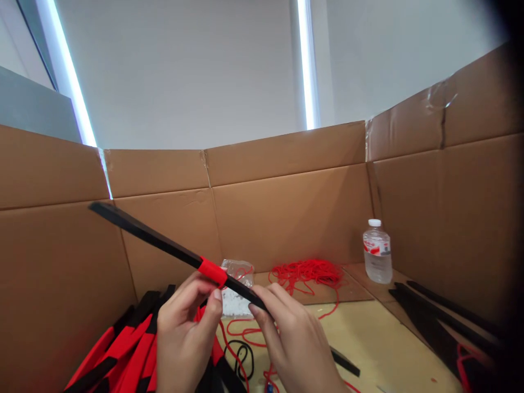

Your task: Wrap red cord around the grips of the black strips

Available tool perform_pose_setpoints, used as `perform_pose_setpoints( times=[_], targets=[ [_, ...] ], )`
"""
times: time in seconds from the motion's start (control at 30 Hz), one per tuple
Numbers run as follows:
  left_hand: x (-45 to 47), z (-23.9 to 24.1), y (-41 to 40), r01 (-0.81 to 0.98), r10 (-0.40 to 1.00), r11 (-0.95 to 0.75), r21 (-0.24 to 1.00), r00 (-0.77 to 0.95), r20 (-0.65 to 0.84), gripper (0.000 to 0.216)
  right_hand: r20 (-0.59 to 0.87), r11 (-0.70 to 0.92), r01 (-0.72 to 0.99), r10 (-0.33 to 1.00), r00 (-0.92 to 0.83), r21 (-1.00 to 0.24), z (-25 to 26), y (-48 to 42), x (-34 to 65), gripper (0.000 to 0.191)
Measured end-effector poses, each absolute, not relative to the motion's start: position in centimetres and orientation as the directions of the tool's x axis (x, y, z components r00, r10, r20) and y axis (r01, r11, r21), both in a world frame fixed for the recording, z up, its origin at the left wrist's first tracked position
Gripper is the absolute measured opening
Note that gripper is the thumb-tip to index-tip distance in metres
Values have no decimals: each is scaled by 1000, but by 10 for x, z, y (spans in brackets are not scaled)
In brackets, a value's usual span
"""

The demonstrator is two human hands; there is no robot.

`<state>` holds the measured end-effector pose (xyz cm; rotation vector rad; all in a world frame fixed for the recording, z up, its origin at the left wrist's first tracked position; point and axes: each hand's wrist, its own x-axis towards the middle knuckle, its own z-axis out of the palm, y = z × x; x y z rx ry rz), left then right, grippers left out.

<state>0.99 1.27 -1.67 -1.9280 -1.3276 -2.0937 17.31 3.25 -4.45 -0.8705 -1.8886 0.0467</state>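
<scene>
A long black stick (pixel 143 232) slants from the upper left down to the lower right, with a band of red cord (pixel 212 271) wound around its middle. My left hand (pixel 186 338) pinches the stick just below the red band, thumb and forefinger closed at it. My right hand (pixel 295 341) grips the stick further down, fingers wrapped over it. A red cord (pixel 235 330) trails down from the band between my hands.
Cardboard walls (pixel 286 213) enclose the work surface. A heap of red cord (pixel 307 273) lies at the back, a water bottle (pixel 377 252) at the right. Red and black pieces (pixel 126 349) pile at the lower left, black sticks (pixel 434 316) at the right. A clear plastic bag (pixel 237 295) sits behind my hands.
</scene>
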Motion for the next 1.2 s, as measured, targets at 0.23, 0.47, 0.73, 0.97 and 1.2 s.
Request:
perform_pose_setpoints(
  times=[0.23, 0.47, 0.73, 0.97, 1.2],
  targets=[
    [18, -15, 9, 469, 560, -651, 597, -234, 795, 19, 782, 715, 577, 591, -198, -394, -38, 28, 176, 36],
    [24, -11, 9, 518, 548, -625, 584, -242, 801, 23, 704, 661, 565, 685, -185, -494, -30, 29, 183, 45],
    [25, -7, 4, 430, 581, -650, 627, -252, 774, 26, 475, 543, 379, 839, -265, -749, -27, 30, 187, 53],
    [15, -4, 6, 261, 693, -665, 700, -134, 708, 19, 392, 460, 68, 818, -422, -886, -17, 27, 189, 23],
    [14, -9, 7, 245, 691, -673, 697, -127, 712, 22, 408, 464, 16, 794, -450, -886, -20, 26, 187, 8]
  ],
)
